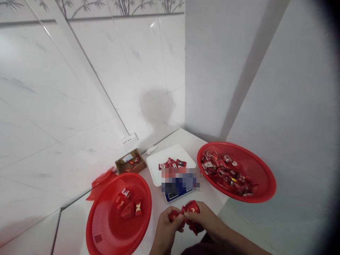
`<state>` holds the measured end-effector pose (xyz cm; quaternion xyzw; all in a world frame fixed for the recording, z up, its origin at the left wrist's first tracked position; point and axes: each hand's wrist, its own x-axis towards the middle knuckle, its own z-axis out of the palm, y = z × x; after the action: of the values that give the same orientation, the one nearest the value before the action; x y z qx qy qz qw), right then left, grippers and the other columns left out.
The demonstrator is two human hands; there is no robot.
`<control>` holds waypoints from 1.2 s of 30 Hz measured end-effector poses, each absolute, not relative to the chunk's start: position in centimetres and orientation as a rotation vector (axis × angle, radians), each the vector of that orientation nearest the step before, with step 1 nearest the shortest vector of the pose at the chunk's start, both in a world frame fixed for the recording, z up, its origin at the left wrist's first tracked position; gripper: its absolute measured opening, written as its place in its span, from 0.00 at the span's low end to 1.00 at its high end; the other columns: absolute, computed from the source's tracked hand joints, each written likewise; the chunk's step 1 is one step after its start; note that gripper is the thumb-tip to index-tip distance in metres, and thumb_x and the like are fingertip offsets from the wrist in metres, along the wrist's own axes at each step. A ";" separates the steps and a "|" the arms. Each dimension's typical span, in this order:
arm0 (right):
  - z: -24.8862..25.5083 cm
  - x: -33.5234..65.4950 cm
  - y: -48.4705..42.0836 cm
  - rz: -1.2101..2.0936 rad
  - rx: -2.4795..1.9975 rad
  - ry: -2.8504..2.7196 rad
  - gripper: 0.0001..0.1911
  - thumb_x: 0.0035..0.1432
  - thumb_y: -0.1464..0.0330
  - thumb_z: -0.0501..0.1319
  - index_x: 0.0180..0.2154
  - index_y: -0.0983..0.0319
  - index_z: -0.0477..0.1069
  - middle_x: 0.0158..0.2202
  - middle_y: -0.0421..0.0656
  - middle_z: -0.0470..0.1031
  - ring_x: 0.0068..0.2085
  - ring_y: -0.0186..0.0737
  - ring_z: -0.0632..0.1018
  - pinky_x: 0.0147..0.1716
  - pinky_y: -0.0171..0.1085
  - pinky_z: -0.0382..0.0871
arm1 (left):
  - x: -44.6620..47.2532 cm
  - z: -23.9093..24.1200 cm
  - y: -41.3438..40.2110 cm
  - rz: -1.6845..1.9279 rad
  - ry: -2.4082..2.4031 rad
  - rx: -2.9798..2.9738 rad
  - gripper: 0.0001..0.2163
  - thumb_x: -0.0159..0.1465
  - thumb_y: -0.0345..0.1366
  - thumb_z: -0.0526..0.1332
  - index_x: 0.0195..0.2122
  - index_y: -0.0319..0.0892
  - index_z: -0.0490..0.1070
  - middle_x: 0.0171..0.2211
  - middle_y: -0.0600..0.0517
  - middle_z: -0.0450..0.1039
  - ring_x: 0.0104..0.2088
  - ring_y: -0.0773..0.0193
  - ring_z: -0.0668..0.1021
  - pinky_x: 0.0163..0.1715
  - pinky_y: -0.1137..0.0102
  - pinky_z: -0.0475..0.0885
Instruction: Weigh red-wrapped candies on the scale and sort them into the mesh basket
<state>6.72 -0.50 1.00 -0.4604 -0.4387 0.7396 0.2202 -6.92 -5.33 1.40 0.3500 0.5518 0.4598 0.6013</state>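
Red glossy film packet [190, 209] pinched between both hands above the near edge of the white tabletop [156, 216]

The packet is held in front of the blue-and-white kitchen scale [175, 193], between the round red plastic mesh basket [106, 226] with a few packets and the second red mesh basket [261, 184] piled with wrapped sweets. The left hand [167, 230] is closed on its left end, thumb over fingers, and the right hand [209, 221] is closed on its right part. It is judged light, soft and crumply, with a slick skin that may slip, so it is best taken by pinching the crimped ends, not the middle. Its long axis is seen running left to right, tilted slightly up toward the right. Which end is the opening cannot be told.
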 end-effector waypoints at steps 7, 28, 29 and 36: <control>0.2 6.7 -0.2 2.046 -1.350 -1.174 0.15 0.37 0.61 0.62 0.25 0.65 0.65 0.16 0.39 0.69 0.18 0.32 0.70 0.17 0.31 0.60 | -6.6 0.2 -5.4 1.108 1.356 0.588 0.17 0.46 0.48 0.65 0.25 0.39 0.66 0.18 0.56 0.65 0.20 0.71 0.66 0.22 0.73 0.62; 1.3 7.2 -0.3 2.075 -1.229 -0.966 0.15 0.42 0.61 0.63 0.27 0.64 0.63 0.16 0.36 0.67 0.17 0.28 0.65 0.17 0.29 0.52 | -7.5 -0.1 -5.8 1.134 1.336 0.644 0.19 0.52 0.47 0.61 0.41 0.43 0.64 0.31 0.51 0.71 0.30 0.66 0.71 0.32 0.70 0.65; 1.2 7.2 -0.4 2.085 -1.215 -0.969 0.15 0.42 0.61 0.63 0.27 0.64 0.63 0.16 0.36 0.67 0.17 0.28 0.66 0.17 0.29 0.52 | -7.5 -0.1 -5.8 1.131 1.363 0.681 0.17 0.51 0.46 0.62 0.38 0.42 0.64 0.28 0.53 0.70 0.28 0.67 0.70 0.31 0.70 0.64; 0.2 7.3 -0.2 2.144 -1.193 -1.088 0.18 0.40 0.58 0.63 0.29 0.64 0.64 0.18 0.36 0.68 0.18 0.30 0.68 0.18 0.30 0.55 | -7.1 0.9 -5.6 1.032 1.309 0.837 0.14 0.50 0.43 0.63 0.31 0.39 0.67 0.25 0.53 0.69 0.26 0.69 0.68 0.26 0.73 0.60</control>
<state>7.31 -0.25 0.24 -0.4329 -0.3948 0.7781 0.2266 -7.08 -5.60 0.93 0.3605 0.5638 0.4445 0.5956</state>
